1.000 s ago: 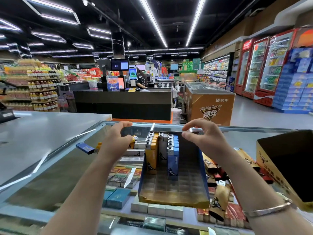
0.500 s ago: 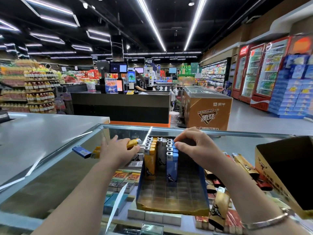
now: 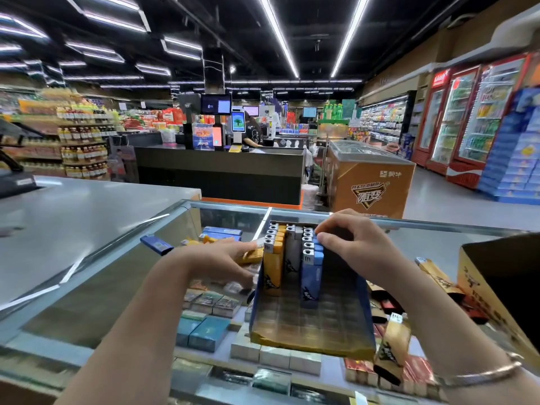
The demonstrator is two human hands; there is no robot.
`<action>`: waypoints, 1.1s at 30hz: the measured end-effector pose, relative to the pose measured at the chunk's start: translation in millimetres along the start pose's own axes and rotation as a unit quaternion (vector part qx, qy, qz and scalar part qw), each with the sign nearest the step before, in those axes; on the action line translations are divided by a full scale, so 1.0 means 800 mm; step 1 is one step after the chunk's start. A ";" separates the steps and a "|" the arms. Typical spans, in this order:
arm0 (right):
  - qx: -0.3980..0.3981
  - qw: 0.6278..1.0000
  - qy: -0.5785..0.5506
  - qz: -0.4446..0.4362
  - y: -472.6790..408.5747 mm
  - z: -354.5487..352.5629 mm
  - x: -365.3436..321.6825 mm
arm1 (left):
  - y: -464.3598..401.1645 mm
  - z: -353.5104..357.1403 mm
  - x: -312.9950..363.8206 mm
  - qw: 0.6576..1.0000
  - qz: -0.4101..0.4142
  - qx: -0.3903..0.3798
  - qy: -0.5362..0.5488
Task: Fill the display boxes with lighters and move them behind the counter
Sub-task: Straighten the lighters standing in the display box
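Note:
A blue-walled display box [image 3: 312, 331] with a gridded floor lies on the glass counter [image 3: 96, 287]. At its far end stand a column of yellow lighters [image 3: 274, 260], a column of white lighters [image 3: 292, 252] and a column of blue lighters [image 3: 311, 270]. My right hand [image 3: 353, 244] is over the blue column, thumb and forefinger pinching the top of one blue lighter. My left hand [image 3: 219, 258] is just left of the box and grips a yellow lighter [image 3: 252, 255] lying flat. The front of the box holds nothing.
A loose blue lighter [image 3: 156, 244] lies on the glass to the left, and loose gold-brown lighters [image 3: 391, 349] lie on the right. An open cardboard box [image 3: 496, 290] stands at the right edge. Cigarette packs [image 3: 204, 331] show under the glass. A grey countertop [image 3: 73, 211] adjoins on the left.
My right hand dropped from above the box onto the blue column. My left hand moved down and right, toward the box wall, with the yellow lighter.

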State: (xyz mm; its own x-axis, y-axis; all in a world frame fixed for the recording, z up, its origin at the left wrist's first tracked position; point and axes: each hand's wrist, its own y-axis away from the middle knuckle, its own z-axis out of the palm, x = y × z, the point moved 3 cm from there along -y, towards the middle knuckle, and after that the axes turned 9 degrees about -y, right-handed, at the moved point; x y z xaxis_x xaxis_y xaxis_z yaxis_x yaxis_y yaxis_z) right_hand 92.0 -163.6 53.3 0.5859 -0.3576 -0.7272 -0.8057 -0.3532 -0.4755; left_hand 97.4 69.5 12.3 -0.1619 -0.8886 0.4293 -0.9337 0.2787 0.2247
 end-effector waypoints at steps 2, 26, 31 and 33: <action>0.000 1.000 0.000 -0.001 0.001 0.000 0.000 | 0.006 -0.004 -0.002 1.000 0.004 -0.013 0.020; -0.015 1.000 0.003 0.004 0.001 0.000 0.000 | 0.006 0.003 -0.016 0.998 -0.058 -0.031 0.011; -0.009 1.000 0.004 0.002 0.000 0.001 -0.002 | 0.000 0.004 -0.006 0.998 -0.046 0.022 -0.033; -0.009 1.000 0.003 0.002 0.001 0.001 -0.002 | 0.001 0.003 -0.008 0.998 -0.057 0.030 0.004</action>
State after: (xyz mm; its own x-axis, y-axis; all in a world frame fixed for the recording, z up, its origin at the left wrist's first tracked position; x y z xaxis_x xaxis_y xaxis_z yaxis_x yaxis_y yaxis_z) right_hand 90.6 -162.9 53.5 0.5833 -0.3634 -0.7265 -0.8064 -0.3669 -0.4639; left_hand 97.1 74.6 7.6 -0.0516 -0.9106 0.4102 -0.9632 0.1538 0.2203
